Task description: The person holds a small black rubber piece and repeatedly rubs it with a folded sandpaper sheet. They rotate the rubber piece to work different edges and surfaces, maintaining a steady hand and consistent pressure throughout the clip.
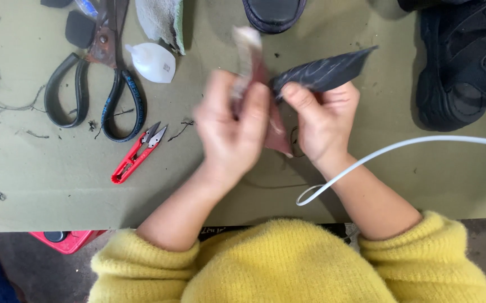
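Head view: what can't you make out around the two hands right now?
- Pinkish-brown strip in the left hand: motion-blurred, material unclear.
- Dark pointed leather-like piece: lower end hidden by right hand.
- Large black-handled scissors: blades cut off by top edge.
- Black sandal: cut off by the right edge.

Over the middle of the olive-green table (pixel 366 185), the left hand (pixel 231 132) pinches a blurred reddish-brown strip (pixel 249 56) that stands upright, while the right hand (pixel 324 120) grips a dark pointed piece of material (pixel 324 70) just beside it. Large black-handled scissors (pixel 94 84) lie towards the far left corner, with small red thread snips (pixel 136 154) near them. A black sandal (pixel 462 67) sits at the far right edge, and a white cord (pixel 400 147) crosses the right wrist.
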